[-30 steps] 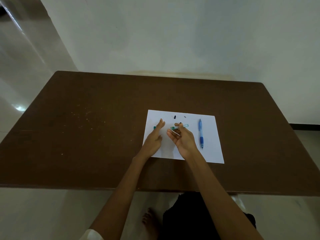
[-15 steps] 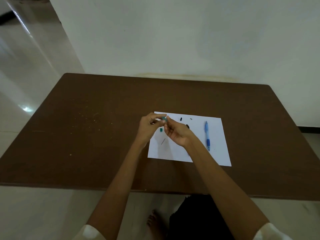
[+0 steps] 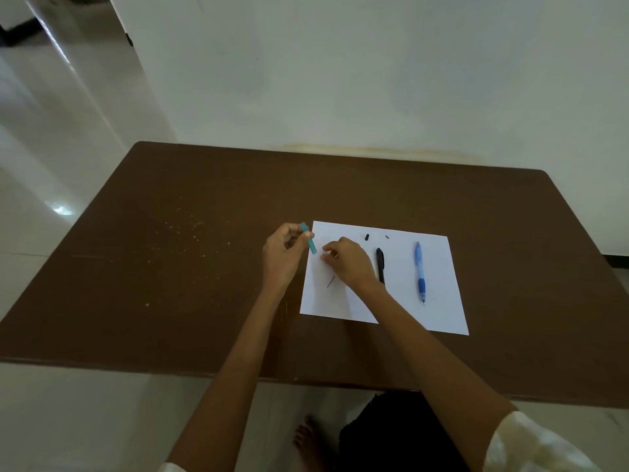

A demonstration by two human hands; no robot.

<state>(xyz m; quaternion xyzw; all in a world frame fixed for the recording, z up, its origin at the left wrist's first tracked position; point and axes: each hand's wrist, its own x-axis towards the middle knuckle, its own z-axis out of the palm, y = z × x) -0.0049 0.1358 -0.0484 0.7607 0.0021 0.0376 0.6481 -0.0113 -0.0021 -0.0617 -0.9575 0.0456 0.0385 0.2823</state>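
Observation:
My left hand (image 3: 285,254) pinches a short teal pen piece (image 3: 308,238) between thumb and fingers, just past the left edge of a white sheet of paper (image 3: 439,311). My right hand (image 3: 349,262) lies over the sheet with its fingers curled down toward the paper; what they touch or hold is hidden. A black pen part (image 3: 380,265) sits beside that hand on the right. Farther right lies a whole blue pen (image 3: 420,271). A thin dark refill (image 3: 330,282) rests on the paper under my right wrist.
Two tiny parts, a black one (image 3: 367,237) and a grey one (image 3: 387,237), lie near the sheet's far edge. The brown table (image 3: 170,284) carries pale specks on its left half. A white wall stands behind it; a bare foot shows below the near edge.
My hands, joined over the teal piece half a second ago, have come apart. The left hand now holds the teal piece alone and the right has lowered to the paper.

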